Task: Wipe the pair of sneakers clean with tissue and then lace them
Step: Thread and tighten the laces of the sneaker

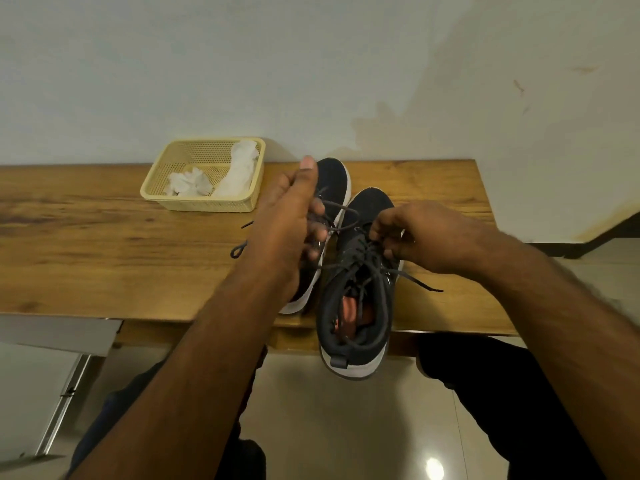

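Two dark sneakers with white soles stand side by side on the wooden table (86,237). The near sneaker (356,306) overhangs the front edge, heel toward me, its dark lace (349,223) threaded through the eyelets. My left hand (291,220) grips one strand of that lace, pulled up and to the left. My right hand (415,233) pinches the other strand at the sneaker's upper eyelets; its free end (426,285) trails on the table. The far sneaker (334,181) is mostly hidden behind my left hand. Its loose lace end (239,251) lies to the left.
A pale yellow plastic basket (204,202) with crumpled white tissues (188,183) sits at the back of the table against the wall. The table's front edge is near my knees. Tiled floor lies below, and a metal frame (65,393) stands at the lower left.
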